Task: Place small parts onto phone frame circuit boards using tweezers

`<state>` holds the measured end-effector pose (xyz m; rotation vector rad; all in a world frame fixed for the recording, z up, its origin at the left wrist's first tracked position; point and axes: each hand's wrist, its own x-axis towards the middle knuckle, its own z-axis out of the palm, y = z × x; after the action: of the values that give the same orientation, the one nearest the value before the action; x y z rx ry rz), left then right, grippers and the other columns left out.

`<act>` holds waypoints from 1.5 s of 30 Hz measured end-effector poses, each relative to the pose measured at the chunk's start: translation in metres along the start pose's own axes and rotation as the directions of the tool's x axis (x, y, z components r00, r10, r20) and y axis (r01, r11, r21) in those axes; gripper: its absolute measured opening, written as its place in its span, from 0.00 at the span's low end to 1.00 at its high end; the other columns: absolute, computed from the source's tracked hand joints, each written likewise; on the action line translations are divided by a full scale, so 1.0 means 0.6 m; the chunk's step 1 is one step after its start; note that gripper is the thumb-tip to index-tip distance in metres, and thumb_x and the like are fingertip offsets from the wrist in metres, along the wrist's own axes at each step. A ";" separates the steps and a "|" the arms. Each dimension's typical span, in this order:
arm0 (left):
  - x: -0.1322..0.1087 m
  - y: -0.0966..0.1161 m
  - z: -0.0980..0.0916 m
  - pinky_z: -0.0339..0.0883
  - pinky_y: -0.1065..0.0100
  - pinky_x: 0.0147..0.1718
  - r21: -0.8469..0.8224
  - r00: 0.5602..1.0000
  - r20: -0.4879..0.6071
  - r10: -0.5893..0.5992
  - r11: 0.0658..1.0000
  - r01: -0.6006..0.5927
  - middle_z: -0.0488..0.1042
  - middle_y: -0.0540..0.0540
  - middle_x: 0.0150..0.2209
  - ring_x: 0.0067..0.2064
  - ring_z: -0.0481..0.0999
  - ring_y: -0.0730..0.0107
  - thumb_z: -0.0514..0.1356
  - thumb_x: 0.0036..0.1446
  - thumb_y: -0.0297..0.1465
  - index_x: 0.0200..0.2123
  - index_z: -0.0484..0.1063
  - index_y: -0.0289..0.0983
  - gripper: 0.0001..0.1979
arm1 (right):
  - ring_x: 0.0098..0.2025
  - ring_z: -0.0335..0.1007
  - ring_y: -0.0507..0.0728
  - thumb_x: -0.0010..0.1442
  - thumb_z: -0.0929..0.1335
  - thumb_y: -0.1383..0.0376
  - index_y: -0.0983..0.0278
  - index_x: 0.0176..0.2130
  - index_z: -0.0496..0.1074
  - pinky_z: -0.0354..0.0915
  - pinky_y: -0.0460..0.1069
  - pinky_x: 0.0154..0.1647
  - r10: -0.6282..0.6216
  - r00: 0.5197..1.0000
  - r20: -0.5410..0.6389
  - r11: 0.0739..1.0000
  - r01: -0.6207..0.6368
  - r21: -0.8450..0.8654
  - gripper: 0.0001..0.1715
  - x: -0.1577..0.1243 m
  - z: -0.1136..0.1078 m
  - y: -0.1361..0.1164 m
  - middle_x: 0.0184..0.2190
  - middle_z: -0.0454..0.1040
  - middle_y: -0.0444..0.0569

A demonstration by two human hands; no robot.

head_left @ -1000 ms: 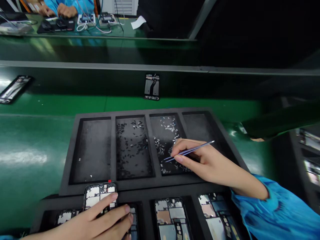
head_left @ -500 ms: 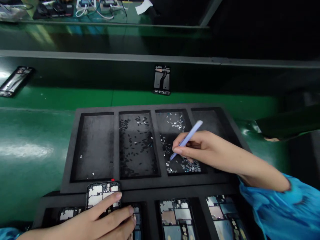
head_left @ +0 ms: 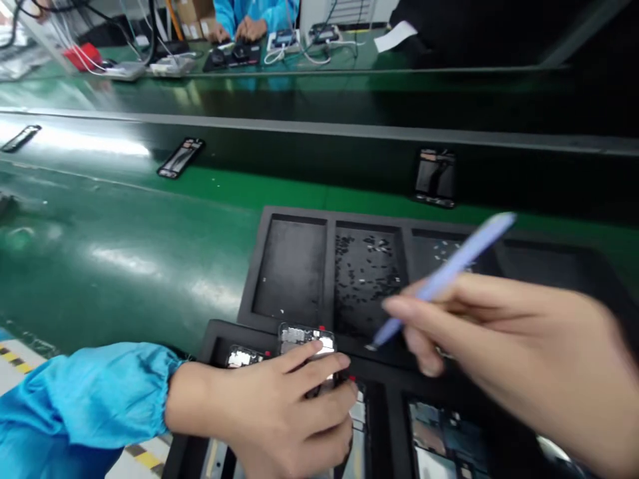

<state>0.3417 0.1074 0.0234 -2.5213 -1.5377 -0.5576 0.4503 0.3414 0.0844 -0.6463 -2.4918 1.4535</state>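
A green conveyor belt (head_left: 100,226) runs across a factory assembly line, with a second bench beyond it where a co-worker's blue-sleeved hands (head_left: 249,28) are seen at work among cables and small devices. Two phone display assemblies, (head_left: 434,178) and (head_left: 180,158), are laid face down on the belt, apparently spaced apart so that they do not touch. In the foreground, a black foam parts tray (head_left: 329,279) is set on the belt within easy reach, its separate compartments seemingly meant to keep small components sorted. Tiny dark parts (head_left: 364,279) are scattered in one compartment, while silvery parts (head_left: 449,249) are partly hidden by the right hand (head_left: 514,339). Below it, a black foam holder (head_left: 214,332) is lined with open-backed phones. A single phone (head_left: 299,339), its metal shields exposed, is positioned at the holder's upper edge beneath the left hand (head_left: 279,406). Fingers are curled over it, but whether it is clasped or merely steadied cannot be told. Blue-coated tweezers (head_left: 449,276), blurred by motion, are pinched firmly in the right hand, with the tips closed and directed toward the tray's near edge, just beside the phone.
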 end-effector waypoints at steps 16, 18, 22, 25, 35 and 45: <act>-0.002 -0.013 -0.021 0.67 0.45 0.63 0.049 0.996 0.090 0.001 0.999 -0.006 0.77 0.43 0.56 0.62 0.72 0.42 0.50 0.69 0.39 0.54 0.80 0.43 0.22 | 0.15 0.57 0.50 0.66 0.69 0.49 0.60 0.18 0.62 0.55 0.48 0.18 -0.138 0.985 0.105 0.990 0.140 -0.015 0.31 0.062 0.151 0.003 0.12 0.62 0.40; -0.002 -0.015 -0.022 0.67 0.45 0.62 0.040 0.995 0.097 0.010 0.999 -0.014 0.76 0.43 0.57 0.61 0.73 0.43 0.49 0.69 0.39 0.55 0.79 0.43 0.22 | 0.16 0.60 0.50 0.68 0.69 0.51 0.60 0.19 0.63 0.58 0.48 0.19 -0.214 0.973 0.089 0.974 0.219 -0.050 0.30 0.059 0.151 0.004 0.13 0.65 0.41; 0.000 -0.016 -0.023 0.72 0.48 0.55 0.008 0.996 0.089 0.010 1.000 -0.011 0.77 0.40 0.55 0.54 0.76 0.48 0.48 0.70 0.36 0.54 0.79 0.41 0.22 | 0.20 0.71 0.54 0.68 0.70 0.59 0.59 0.21 0.66 0.65 0.49 0.21 -0.456 0.889 0.043 0.883 0.458 -0.102 0.25 0.043 0.150 0.005 0.19 0.74 0.44; 0.001 -0.015 -0.023 0.74 0.50 0.51 -0.024 0.997 0.077 0.000 1.000 0.002 0.77 0.40 0.54 0.51 0.77 0.50 0.49 0.71 0.36 0.54 0.80 0.40 0.21 | 0.24 0.77 0.57 0.69 0.71 0.61 0.57 0.26 0.71 0.73 0.51 0.27 -0.529 0.844 0.082 0.837 0.536 -0.115 0.19 0.032 0.144 0.003 0.23 0.79 0.44; 0.002 -0.012 -0.017 0.75 0.53 0.47 -0.059 0.999 0.037 -0.016 0.998 0.018 0.79 0.39 0.52 0.49 0.79 0.51 0.50 0.70 0.34 0.50 0.81 0.39 0.20 | 0.23 0.74 0.54 0.71 0.69 0.58 0.58 0.34 0.76 0.69 0.51 0.24 -0.658 0.706 0.261 0.716 0.694 -0.071 0.13 0.049 0.132 0.010 0.23 0.77 0.43; -0.004 -0.010 -0.028 0.69 0.50 0.59 0.085 0.999 -0.014 0.042 0.996 -0.041 0.78 0.42 0.54 0.58 0.76 0.47 0.53 0.69 0.37 0.51 0.81 0.40 0.18 | 0.30 0.75 0.56 0.68 0.71 0.54 0.55 0.37 0.77 0.71 0.50 0.27 -0.215 0.974 -0.075 0.974 0.219 0.061 0.09 0.034 0.070 0.003 0.32 0.77 0.46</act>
<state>0.3317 0.1032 0.0375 -2.4733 -1.4681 -0.4951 0.4172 0.3186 0.0604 -0.3890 -2.3631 1.4051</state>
